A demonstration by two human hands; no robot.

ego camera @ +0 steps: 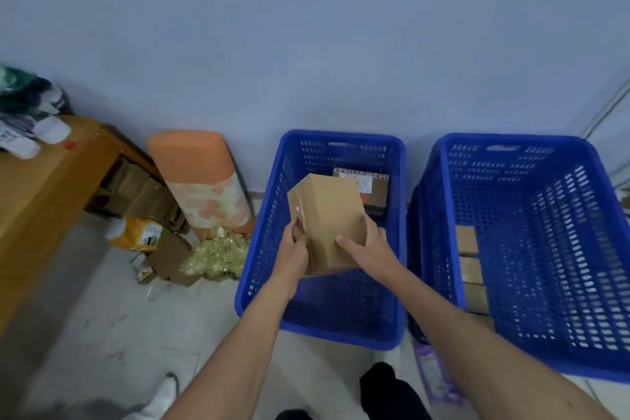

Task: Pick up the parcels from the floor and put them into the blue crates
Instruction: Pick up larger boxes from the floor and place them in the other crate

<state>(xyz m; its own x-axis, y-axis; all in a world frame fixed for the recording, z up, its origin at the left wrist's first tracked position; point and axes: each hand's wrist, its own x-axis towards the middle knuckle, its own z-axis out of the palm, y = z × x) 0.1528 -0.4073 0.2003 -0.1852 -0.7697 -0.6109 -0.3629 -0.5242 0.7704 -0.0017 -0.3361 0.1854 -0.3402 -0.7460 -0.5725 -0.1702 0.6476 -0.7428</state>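
Observation:
I hold a plain brown cardboard parcel (pixel 327 218) over the left blue crate (pixel 259 269), tilted away from me. My left hand (pixel 296 251) grips its near left edge and my right hand (pixel 370 247) lies flat on its right face. Another taped parcel (pixel 373 189) lies at the far end inside this crate. The right blue crate (pixel 579 361) holds a row of small brown parcels (pixel 472 269) along its left wall. More brown parcels (pixel 170 256) lie on the floor to the left.
A wooden table (pixel 44 194) with clutter stands at the left, boxes stacked beneath it. An orange padded roll (pixel 201 181) leans on the wall, with a yellow packet (pixel 136 233) and a gold wrapped bundle (pixel 218 256) at its foot. A purple packet (pixel 436 375) lies between the crates.

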